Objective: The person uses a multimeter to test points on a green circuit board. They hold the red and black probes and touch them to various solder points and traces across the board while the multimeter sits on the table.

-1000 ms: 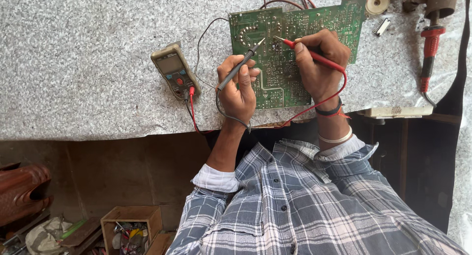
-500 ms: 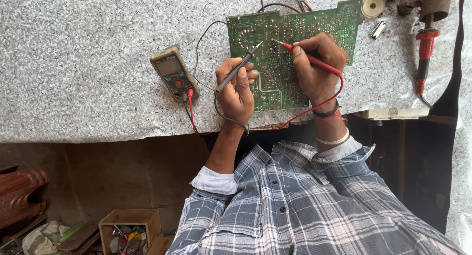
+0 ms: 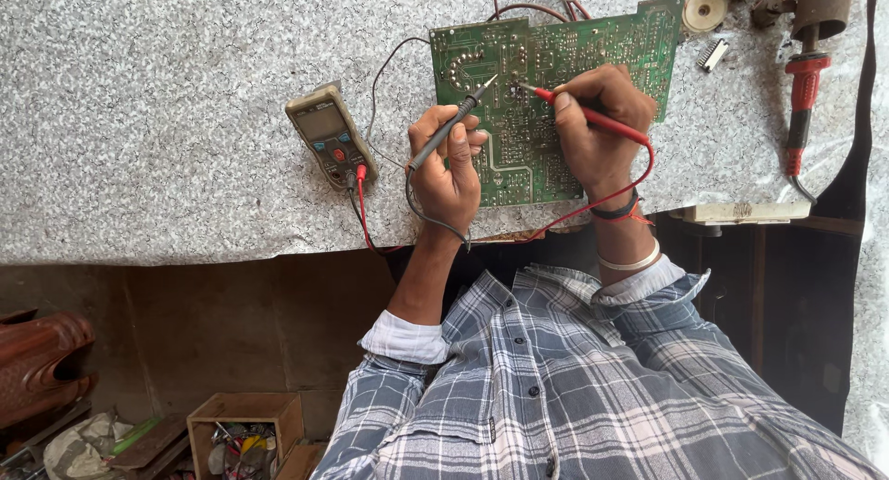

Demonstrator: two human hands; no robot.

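A green circuit board (image 3: 542,59) lies solder side up on the speckled grey worktop (image 3: 167,119). My left hand (image 3: 446,170) grips a black test probe (image 3: 451,124) whose tip touches the board's upper left part. My right hand (image 3: 597,128) holds a red test probe (image 3: 593,119), its tip set on the board just right of the black one. Red and black leads run from both probes to a grey multimeter (image 3: 329,133) lying left of the board.
A red-handled tool (image 3: 802,100) lies at the worktop's right side, with a white spool (image 3: 705,8) and small parts near the board's top right corner. Below the worktop edge sit a wooden box of bits (image 3: 243,434) and a reddish-brown object (image 3: 42,364).
The two probe tips have shifted slightly on the board and now sit closer together. Both hands keep their grip; the view has drifted a little.
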